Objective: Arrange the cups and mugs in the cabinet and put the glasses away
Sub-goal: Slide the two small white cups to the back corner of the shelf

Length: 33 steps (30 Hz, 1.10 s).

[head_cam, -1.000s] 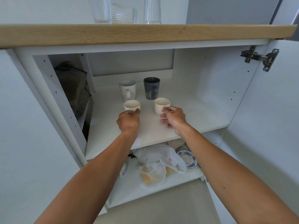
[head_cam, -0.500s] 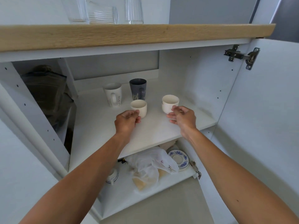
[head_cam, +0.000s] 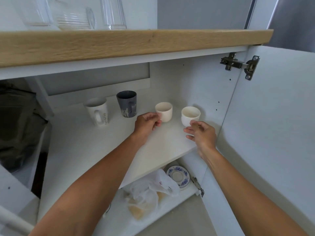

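Two small cream cups stand upright on the cabinet's upper shelf (head_cam: 102,150), toward its right end. Left cream cup (head_cam: 164,111): the left hand (head_cam: 147,123) is at its near-left side, fingers curled, fingertips touching the wall; whether this is a firm hold or a nudge cannot be told. Right cream cup (head_cam: 190,115): the right hand (head_cam: 201,132) is just in front and below, thumb and forefinger touching its lower wall, remaining fingers loosely spread. Grip looks light, a pinch at most. Both cup bases appear to rest on the shelf.

To the left, in roughly the same row: dark grey mug (head_cam: 126,103), then white mug (head_cam: 97,111), both upright, handles facing the camera. The four vessels run in a loose line, gaps uneven, with the cream pair set slightly nearer than the grey mug.

On the wooden countertop (head_cam: 136,43) above: clear glasses (head_cam: 112,13), only partly in frame, not yet put away.

Lower shelf: crumpled plastic bag (head_cam: 150,191) and a blue-patterned saucer (head_cam: 178,176). The door (head_cam: 272,125) is open at right.

Step in hand (judgement): positioning the two cream cups in line with the mugs; the cup arranging is near its end.

Next move calls for: release both cups without tipping them, withdraw clear of the shelf edge, then reach up for the glasses. Room is left near the right wall.
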Tool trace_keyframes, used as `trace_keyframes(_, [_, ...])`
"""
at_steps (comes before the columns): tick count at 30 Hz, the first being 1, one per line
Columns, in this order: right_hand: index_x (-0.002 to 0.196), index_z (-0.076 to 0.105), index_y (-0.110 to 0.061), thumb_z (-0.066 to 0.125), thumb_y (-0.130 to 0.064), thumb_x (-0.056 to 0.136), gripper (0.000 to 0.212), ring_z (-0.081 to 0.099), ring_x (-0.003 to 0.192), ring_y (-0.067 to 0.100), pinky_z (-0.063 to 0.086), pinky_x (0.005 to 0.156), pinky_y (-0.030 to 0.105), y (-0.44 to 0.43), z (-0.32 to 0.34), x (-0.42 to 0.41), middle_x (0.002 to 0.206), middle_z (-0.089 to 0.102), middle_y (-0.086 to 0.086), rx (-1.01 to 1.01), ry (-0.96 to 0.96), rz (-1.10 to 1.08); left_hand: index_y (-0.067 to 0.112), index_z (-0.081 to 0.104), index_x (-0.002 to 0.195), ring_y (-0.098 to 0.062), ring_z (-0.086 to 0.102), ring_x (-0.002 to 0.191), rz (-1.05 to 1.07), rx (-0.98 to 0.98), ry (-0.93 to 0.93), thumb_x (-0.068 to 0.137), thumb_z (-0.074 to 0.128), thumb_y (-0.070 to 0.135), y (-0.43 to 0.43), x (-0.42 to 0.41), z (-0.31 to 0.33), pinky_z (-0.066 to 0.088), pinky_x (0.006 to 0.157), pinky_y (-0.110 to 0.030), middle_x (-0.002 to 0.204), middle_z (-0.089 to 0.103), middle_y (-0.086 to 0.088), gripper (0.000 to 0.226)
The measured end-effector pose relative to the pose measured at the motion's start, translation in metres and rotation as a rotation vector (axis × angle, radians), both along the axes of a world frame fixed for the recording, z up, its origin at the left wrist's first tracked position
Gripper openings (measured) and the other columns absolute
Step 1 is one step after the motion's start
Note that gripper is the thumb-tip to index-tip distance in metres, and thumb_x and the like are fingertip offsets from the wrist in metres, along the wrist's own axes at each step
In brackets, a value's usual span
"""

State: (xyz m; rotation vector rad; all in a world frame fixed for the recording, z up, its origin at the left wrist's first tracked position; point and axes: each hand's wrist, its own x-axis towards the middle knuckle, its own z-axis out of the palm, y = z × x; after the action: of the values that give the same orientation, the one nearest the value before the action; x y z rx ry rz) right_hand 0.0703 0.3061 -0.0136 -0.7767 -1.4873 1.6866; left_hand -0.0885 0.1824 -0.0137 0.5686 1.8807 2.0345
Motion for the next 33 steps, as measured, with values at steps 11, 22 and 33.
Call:
trace_keyframes(11, [0.088,0.067,-0.01,0.061,-0.019,0.098,0.014,0.076,0.074,0.015,0.057,0.056,0.026,0.01,-0.004,-0.011,0.084,0.074,0.013,0.005,-0.016,-0.051,0.008,0.071,0.084,-0.007,0.058,0.052,-0.075,-0.005,0.0,0.089,0.071,0.015,0.046,-0.008,-0.011,0.038,0.047,-0.018,0.07,0.068,-0.006,0.009])
trace_keyframes(22, [0.083,0.066,-0.012,0.062,-0.021,0.097,0.017,0.076,0.072,0.015,0.055,0.053,0.026,0.018,-0.009,-0.015,0.084,0.073,0.012,0.017,-0.034,-0.074,0.014,0.071,0.08,-0.009,0.058,0.055,-0.128,-0.034,0.028,0.088,0.073,0.021,0.066,-0.019,-0.015,0.037,0.049,-0.021,0.068,0.07,-0.001,0.011])
trace_keyframes(33, [0.088,0.072,-0.016,0.068,-0.032,0.093,0.017,0.074,0.061,0.013,0.053,0.046,0.027,0.017,-0.008,-0.018,0.076,0.074,0.005,0.142,-0.111,-0.099,0.016,0.07,0.071,-0.009,0.045,0.054,-0.114,-0.089,0.091,0.083,0.078,0.036,0.075,-0.031,-0.015,0.036,0.048,-0.021,0.06,0.058,0.006,0.025])
